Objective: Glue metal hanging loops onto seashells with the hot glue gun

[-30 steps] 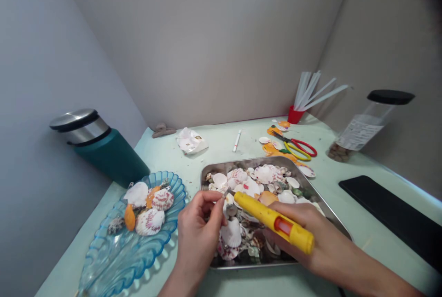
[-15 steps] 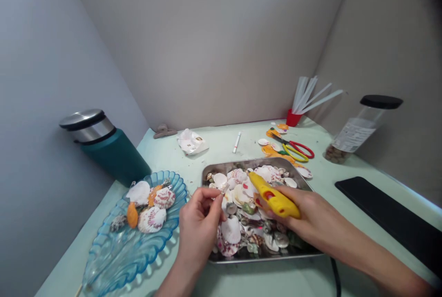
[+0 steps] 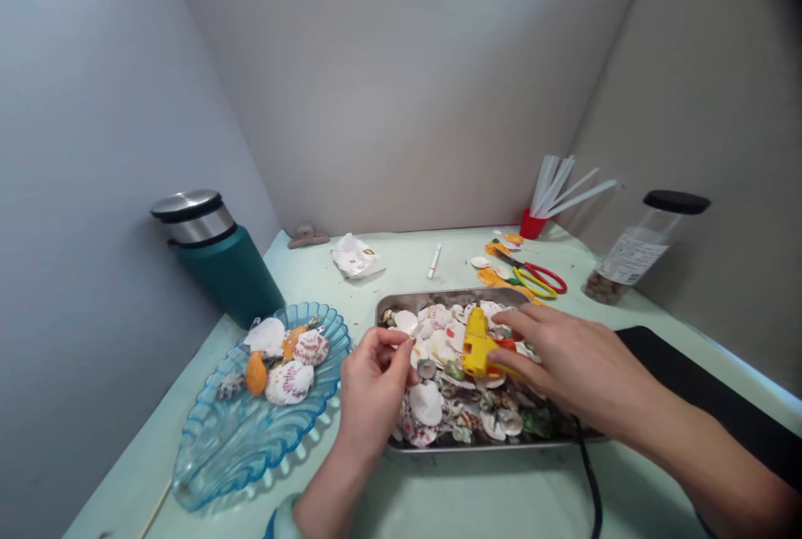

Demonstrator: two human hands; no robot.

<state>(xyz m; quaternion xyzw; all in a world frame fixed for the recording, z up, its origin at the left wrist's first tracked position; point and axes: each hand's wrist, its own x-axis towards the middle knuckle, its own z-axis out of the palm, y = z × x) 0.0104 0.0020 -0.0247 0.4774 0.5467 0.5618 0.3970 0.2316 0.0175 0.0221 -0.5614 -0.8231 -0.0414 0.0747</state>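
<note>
A cluster of shells (image 3: 291,382) sits on the upper part of the blue dish (image 3: 231,441), left of centre; far more lie heaped in the metal tray (image 3: 489,448), lower centre. The yellow glue gun (image 3: 477,343) is over that heap, its orange part facing right, its black cord (image 3: 589,472) running to the bottom edge. The right hand (image 3: 567,347) has thumb and fingers parted around the gun; how firmly it grips, I can't tell. The left hand (image 3: 374,376) pinches its fingertips together above the tray's left side; anything between them is too small to make out.
</note>
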